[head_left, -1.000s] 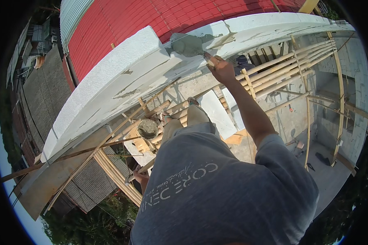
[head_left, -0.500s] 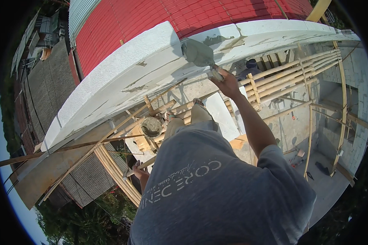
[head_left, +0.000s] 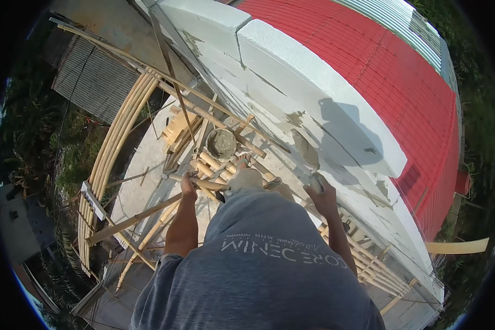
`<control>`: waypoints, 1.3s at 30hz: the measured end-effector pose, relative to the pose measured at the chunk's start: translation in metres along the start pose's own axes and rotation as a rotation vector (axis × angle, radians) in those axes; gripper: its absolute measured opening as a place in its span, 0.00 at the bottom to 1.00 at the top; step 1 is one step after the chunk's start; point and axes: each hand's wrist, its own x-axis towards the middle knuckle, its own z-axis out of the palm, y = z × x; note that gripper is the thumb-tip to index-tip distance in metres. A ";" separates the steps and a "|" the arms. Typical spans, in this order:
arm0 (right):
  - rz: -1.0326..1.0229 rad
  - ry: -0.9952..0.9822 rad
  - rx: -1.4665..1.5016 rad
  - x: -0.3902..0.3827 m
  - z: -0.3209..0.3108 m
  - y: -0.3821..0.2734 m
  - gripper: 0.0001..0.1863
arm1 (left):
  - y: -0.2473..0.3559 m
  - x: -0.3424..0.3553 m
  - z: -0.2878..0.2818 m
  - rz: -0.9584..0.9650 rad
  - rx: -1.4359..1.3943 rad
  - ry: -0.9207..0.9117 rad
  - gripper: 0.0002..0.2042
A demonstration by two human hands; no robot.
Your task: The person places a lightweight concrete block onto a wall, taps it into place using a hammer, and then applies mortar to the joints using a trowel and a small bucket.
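My right hand point(head_left: 322, 193) is closed around the handle of a trowel point(head_left: 306, 149). Its grey, mortar-smeared blade points away from me, beside the face of the white block wall point(head_left: 269, 91); I cannot tell whether it touches. My left hand point(head_left: 188, 183) is closed on a tool with a wooden handle point(head_left: 208, 183), held out left of my body; its kind is unclear. A round bucket point(head_left: 221, 144) of wet grey mortar stands beyond my feet, between the two hands. Grey mortar patches mark the wall's joints.
I stand high on bamboo scaffolding point(head_left: 118, 137), with open drops to the ground on the left. A brown pole point(head_left: 173, 71) slants down near the bucket. Beyond the wall lies a red tiled roof point(head_left: 357, 52). More bamboo poles point(head_left: 377, 275) run behind me at lower right.
My view has swung round to the left. The trowel has come down from the gap at the wall's top to beside its face. The left hand keeps its tool.
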 end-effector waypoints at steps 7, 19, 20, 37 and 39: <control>-0.253 -0.159 -0.146 0.179 0.045 -0.103 0.31 | -0.059 -0.015 -0.039 -0.096 -0.244 0.168 0.16; 0.114 -0.263 0.234 0.181 0.013 -0.213 0.19 | -0.111 -0.037 -0.094 -0.248 -0.414 0.424 0.14; 0.042 -0.204 0.205 0.173 0.016 -0.196 0.19 | -0.106 -0.034 -0.091 -0.261 -0.407 0.392 0.15; -0.126 0.003 -0.155 0.208 0.066 -0.197 0.29 | -0.075 0.031 -0.080 0.004 -0.230 0.117 0.19; -0.132 -0.019 -0.024 0.200 0.059 -0.206 0.22 | -0.080 0.038 -0.085 -0.043 -0.202 0.093 0.21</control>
